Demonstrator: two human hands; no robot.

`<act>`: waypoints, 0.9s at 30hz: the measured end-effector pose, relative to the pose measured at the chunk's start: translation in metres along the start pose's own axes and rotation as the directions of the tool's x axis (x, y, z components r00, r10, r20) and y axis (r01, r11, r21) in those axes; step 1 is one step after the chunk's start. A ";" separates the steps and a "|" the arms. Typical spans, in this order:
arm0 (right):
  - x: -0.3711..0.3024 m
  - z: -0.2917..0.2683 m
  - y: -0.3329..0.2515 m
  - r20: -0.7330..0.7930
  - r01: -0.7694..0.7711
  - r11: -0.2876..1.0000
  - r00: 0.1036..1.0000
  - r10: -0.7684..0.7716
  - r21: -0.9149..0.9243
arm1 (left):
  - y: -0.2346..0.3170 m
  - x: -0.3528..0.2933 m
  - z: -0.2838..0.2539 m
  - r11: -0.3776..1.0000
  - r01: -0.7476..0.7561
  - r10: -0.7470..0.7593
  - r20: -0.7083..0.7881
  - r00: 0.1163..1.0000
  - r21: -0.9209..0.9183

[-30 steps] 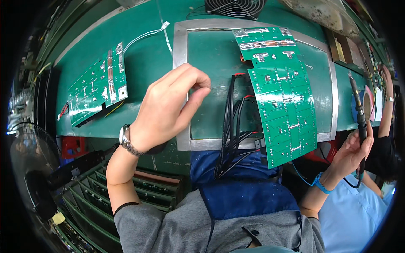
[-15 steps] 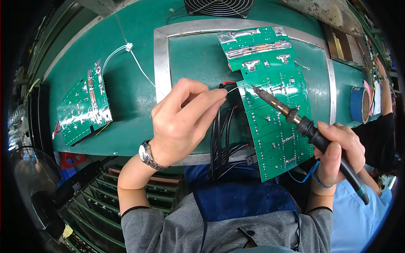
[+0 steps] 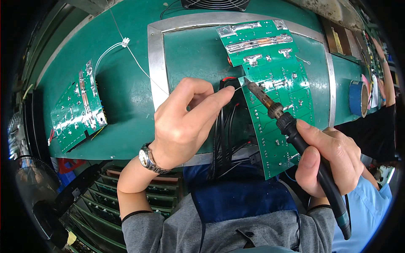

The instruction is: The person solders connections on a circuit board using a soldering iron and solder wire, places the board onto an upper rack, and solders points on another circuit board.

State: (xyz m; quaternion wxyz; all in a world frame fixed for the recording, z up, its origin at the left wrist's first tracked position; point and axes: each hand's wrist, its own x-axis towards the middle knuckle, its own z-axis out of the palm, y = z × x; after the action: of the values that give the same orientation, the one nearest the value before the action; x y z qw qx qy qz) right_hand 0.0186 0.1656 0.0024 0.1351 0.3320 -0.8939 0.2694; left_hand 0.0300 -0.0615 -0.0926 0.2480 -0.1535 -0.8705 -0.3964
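Observation:
The large green circuit board (image 3: 268,126) lies solder side up on the bench. My left hand (image 3: 181,118) is closed in a pinch on thin solder wire (image 3: 145,71), whose end pokes from the fingertips toward the board's left edge. My right hand (image 3: 335,158) grips a soldering iron (image 3: 291,126) by its black handle. The iron's tip sits at the board's upper left part, close to the end of the solder wire; whether they touch I cannot tell. Black cables (image 3: 219,139) hang beside the board, below my left fingers.
A second circuit board (image 3: 78,111) lies at the left, with a white connector (image 3: 125,42) on its wires. A metal frame strip (image 3: 157,63) borders the work area. Blue tape (image 3: 357,98) stands at the right, a fan (image 3: 217,3) at the back. Racked boards (image 3: 109,198) are lower left.
The soldering iron's tip has moved slightly left and up along the board, and my right hand has come lower and left. My left fingertips have shifted a little right.

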 end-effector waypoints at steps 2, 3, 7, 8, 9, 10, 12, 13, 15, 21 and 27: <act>-0.002 -0.002 -0.002 -0.032 -0.008 1.000 0.999 0.008 -0.018 | 0.001 -0.001 -0.002 1.000 -0.009 0.009 -0.028 1.000 0.022; -0.003 -0.004 -0.002 -0.060 -0.013 1.000 0.998 0.011 -0.027 | 0.002 -0.002 -0.003 0.999 -0.011 0.012 -0.041 0.999 0.032; -0.012 -0.010 -0.008 -0.072 -0.097 0.995 0.993 0.096 -0.006 | 0.002 -0.005 -0.005 0.998 -0.058 0.058 0.007 0.998 0.037; -0.014 -0.009 -0.007 -0.070 -0.087 0.996 0.994 0.087 0.002 | 0.002 -0.006 -0.004 0.997 -0.067 0.066 0.011 0.998 0.036; -0.015 -0.009 -0.006 -0.069 -0.078 0.997 0.995 0.078 0.009 | 0.001 -0.007 -0.002 0.996 -0.078 0.077 0.015 0.997 0.035; -0.016 -0.007 -0.006 -0.066 -0.073 0.997 0.995 0.074 0.026 | 0.001 -0.007 -0.001 0.995 -0.091 0.090 0.022 0.996 0.037; -0.017 -0.006 -0.006 -0.036 -0.040 0.999 0.999 0.041 0.016 | 0.000 -0.008 0.001 0.993 -0.109 0.107 0.039 0.993 0.043; -0.016 -0.005 -0.006 -0.031 -0.003 1.000 0.999 0.004 0.023 | 0.000 -0.008 0.001 0.993 -0.107 0.105 0.053 0.993 0.040; -0.016 -0.007 -0.010 0.008 0.034 0.999 0.999 -0.034 -0.015 | 0.001 -0.009 0.001 0.994 -0.099 0.095 0.082 0.992 0.035; -0.020 -0.015 -0.008 -0.080 0.073 0.997 0.994 -0.075 -0.026 | 0.009 -0.011 -0.001 0.998 -0.064 0.064 0.002 0.998 0.013; -0.031 -0.018 -0.009 -0.027 0.038 0.998 0.999 -0.037 0.054 | 0.011 -0.016 0.005 0.990 -0.139 0.138 0.027 0.990 0.020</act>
State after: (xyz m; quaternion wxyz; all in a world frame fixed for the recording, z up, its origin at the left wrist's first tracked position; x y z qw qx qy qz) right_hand 0.0486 0.1865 0.0073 0.1428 0.3487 -0.8779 0.2954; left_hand 0.0469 -0.0517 -0.0975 0.2653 -0.2158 -0.8653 -0.3665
